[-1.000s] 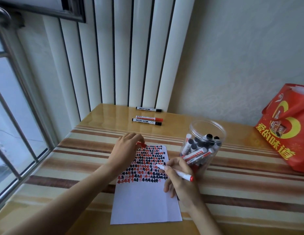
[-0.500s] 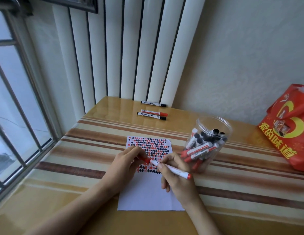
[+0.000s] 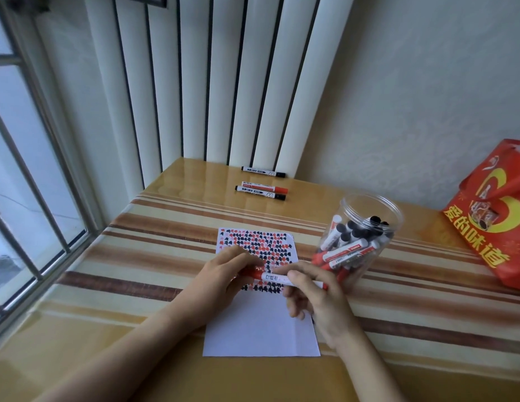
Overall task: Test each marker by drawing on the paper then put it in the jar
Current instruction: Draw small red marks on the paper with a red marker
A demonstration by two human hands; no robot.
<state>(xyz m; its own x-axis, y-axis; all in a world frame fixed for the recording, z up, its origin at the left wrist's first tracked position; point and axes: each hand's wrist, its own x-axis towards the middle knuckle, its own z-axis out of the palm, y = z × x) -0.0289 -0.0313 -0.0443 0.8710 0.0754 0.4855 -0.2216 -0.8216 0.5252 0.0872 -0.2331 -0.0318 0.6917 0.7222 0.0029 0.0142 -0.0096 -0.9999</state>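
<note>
A red marker lies level above the white paper, whose upper part is filled with red and black marks. My right hand grips the marker's white barrel. My left hand pinches the red cap on its left end, and the cap sits on the marker. The clear plastic jar stands open just right of the paper, holding several red and black markers. Three more markers lie at the table's far edge: a black one, a red one and another black one.
A red gift bag stands at the right against the wall. White vertical slats rise behind the table, and a barred window runs along the left.
My left hand brought the red cap from the paper's top edge to the marker tip, and the cap now sits on the marker. The marker turned level. The camera tilted slightly.
</note>
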